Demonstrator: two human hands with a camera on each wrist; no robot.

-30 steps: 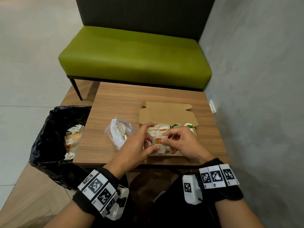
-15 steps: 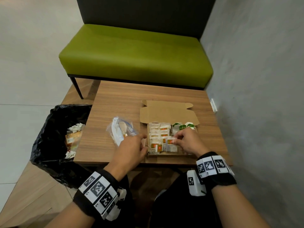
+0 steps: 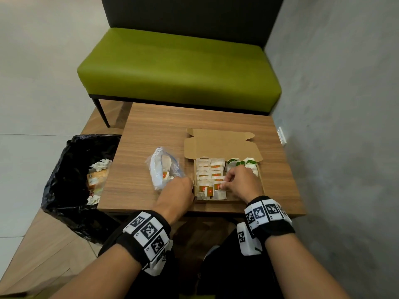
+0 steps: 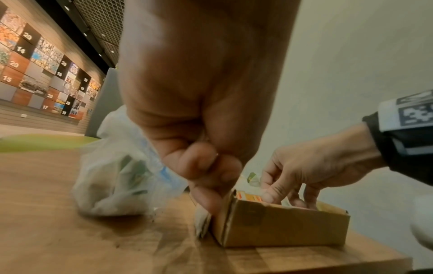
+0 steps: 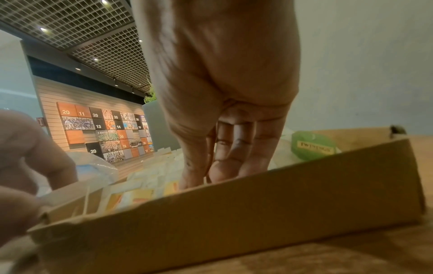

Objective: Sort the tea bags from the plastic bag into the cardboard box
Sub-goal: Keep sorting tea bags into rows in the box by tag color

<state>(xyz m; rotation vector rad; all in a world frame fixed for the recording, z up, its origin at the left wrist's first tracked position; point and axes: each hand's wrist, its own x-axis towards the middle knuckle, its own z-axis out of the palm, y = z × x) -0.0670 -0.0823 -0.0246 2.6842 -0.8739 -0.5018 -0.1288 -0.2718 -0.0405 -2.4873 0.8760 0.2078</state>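
The cardboard box [image 3: 244, 198] sits on the worktop [image 3: 151, 130], lid back, tea bags [image 3: 210, 172] in rows inside. The plastic bag [image 3: 160, 171] lies just left of it — a bin [image 3: 64, 169] farther left, a bench [image 3: 179, 65] behind.

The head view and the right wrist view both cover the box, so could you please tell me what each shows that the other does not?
Only the head view shows the green bench, the black bin bag, the folded-back box lid and the rows of orange-tagged tea bags from above.

Only the right wrist view shows the lettering on a green tea tag, the photo wall and the grid ceiling.

Both show the cardboard box, the right hand reaching into it, the left hand at its left end, and the plastic bag.
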